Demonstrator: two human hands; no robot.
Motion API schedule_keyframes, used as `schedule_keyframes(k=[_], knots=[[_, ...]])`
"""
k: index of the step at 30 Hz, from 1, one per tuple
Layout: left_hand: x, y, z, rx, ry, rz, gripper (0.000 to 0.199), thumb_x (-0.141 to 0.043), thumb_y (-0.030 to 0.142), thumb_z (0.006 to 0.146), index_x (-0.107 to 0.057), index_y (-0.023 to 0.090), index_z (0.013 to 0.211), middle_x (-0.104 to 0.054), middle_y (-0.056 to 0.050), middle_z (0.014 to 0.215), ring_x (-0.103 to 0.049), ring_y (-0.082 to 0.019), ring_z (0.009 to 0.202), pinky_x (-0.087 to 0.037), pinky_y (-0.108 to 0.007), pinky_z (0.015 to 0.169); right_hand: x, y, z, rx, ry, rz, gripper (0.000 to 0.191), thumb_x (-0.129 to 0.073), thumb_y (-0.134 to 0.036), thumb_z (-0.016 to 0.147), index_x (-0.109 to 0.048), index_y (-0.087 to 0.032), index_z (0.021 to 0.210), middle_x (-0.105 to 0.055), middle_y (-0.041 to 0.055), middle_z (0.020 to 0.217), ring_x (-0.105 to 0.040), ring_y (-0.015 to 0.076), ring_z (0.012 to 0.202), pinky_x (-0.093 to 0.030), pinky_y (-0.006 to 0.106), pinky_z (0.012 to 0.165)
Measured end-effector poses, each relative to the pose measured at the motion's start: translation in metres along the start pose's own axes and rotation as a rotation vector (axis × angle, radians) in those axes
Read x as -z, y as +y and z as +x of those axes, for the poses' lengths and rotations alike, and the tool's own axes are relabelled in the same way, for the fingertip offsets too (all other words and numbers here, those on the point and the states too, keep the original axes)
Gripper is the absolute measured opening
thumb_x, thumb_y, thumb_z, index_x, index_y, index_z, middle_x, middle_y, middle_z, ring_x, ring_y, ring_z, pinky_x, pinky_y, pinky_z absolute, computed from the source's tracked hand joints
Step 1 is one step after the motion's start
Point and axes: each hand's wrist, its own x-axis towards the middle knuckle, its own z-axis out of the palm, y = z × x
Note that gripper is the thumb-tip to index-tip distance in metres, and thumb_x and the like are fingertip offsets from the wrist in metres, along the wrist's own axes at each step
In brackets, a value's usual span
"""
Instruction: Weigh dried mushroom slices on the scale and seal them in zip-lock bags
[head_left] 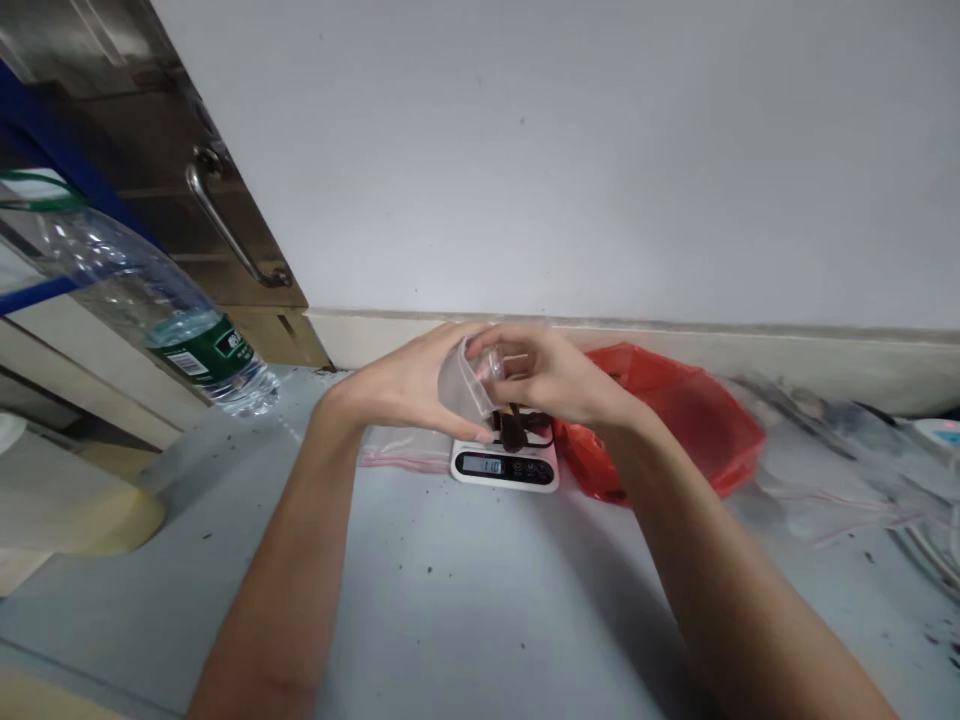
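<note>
My left hand [405,385] is curled around a translucent plastic bag [463,382], with the thumb along its lower side. Bent fingers of my right hand [559,375] close on crumpled clear plastic at the bag's opening; whether it is the same bag I cannot tell. Both hands hover over a small white digital scale [504,480], whose lit display seems to read about 110. A dark brown object [513,430] shows on the scale, partly hidden by my hands.
A red plastic bag [720,430] lies right of the scale, and a flat zip bag [405,455] to its left. More clear bags [825,490] lie at the right. A water bottle [202,345] and a pale container [75,490] stand left. A white wall [570,170] rises behind.
</note>
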Motion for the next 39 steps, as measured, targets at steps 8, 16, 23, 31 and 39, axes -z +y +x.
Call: schedule_keyframes(k=[8,16,23,31,39], knots=[[-0.001,0.001,-0.003,0.028,0.062,0.139,0.085,-0.084,0.046,0.067,-0.052,0.021,0.141,-0.053,-0.013,0.147,-0.050,-0.033,0.135,-0.039,-0.044,0.114,-0.003,-0.009,-0.011,-0.103,0.144,-0.352,0.008,-0.059,-0.017,0.081,-0.063,-0.019,0.088,-0.070,0.0015,0.082,-0.063,0.0140,0.062,-0.046,0.026,0.060],[0.002,-0.009,-0.006,0.251,-0.077,0.234,0.085,-0.079,0.049,0.069,-0.051,0.020,0.144,-0.057,-0.013,0.142,-0.053,-0.032,0.132,-0.042,-0.038,0.110,-0.003,-0.014,-0.011,-0.437,-0.028,-0.831,0.030,-0.079,-0.033,0.077,-0.069,-0.021,0.102,-0.074,0.0133,0.105,-0.069,0.0271,0.091,-0.045,0.030,0.066],[0.000,-0.010,-0.002,0.239,-0.120,0.249,0.085,-0.076,0.053,0.070,-0.051,0.024,0.145,-0.058,-0.011,0.142,-0.054,-0.031,0.130,-0.041,-0.036,0.109,-0.006,0.003,-0.003,-0.420,-0.144,-0.822,0.023,-0.080,-0.023,0.071,-0.074,-0.024,0.093,-0.076,0.0066,0.085,-0.069,0.0224,0.076,-0.043,0.029,0.061],[-0.003,-0.010,-0.001,0.218,-0.126,0.249,0.081,-0.077,0.051,0.071,-0.052,0.024,0.143,-0.059,-0.011,0.142,-0.054,-0.031,0.131,-0.041,-0.035,0.107,-0.003,0.018,-0.002,-0.414,-0.099,-0.761,0.042,-0.087,-0.023,0.065,-0.076,-0.023,0.105,-0.078,0.0091,0.093,-0.072,0.0244,0.083,-0.048,0.029,0.067],[-0.004,-0.010,0.001,0.244,-0.145,0.234,0.084,-0.077,0.052,0.072,-0.050,0.023,0.146,-0.056,-0.013,0.147,-0.052,-0.032,0.135,-0.040,-0.037,0.111,-0.002,0.014,0.000,-0.478,-0.082,-0.738,0.054,-0.081,-0.013,0.066,-0.071,-0.020,0.119,-0.078,0.0090,0.100,-0.072,0.0225,0.084,-0.049,0.027,0.064]])
